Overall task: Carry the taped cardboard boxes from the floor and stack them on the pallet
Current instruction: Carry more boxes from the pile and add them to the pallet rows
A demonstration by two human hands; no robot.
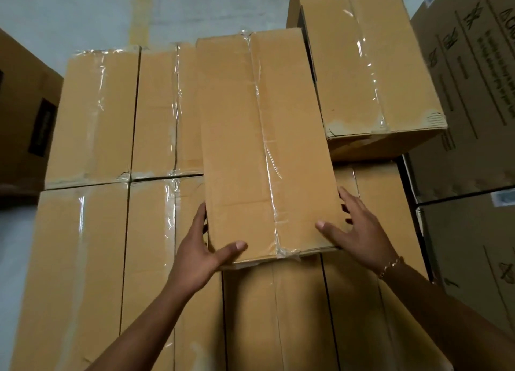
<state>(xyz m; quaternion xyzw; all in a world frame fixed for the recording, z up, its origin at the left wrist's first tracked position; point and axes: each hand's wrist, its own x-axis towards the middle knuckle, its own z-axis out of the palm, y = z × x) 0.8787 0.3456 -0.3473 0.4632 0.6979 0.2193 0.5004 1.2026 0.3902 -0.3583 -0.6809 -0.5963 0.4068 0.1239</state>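
Note:
A long taped cardboard box (250,136) lies on top of a layer of several similar taped boxes (92,114), slightly askew. My left hand (200,253) grips its near left corner, thumb on top and fingers down the side. My right hand (359,231) holds the near right corner, thumb on the top face and fingers spread along the side. Another taped box (370,64) stands higher at the back right. The pallet itself is hidden under the stack.
Printed brown cartons (473,92) rise along the right side. A darker carton (25,114) with a black label sits at the left. Grey floor with a yellow line (139,11) shows beyond the stack.

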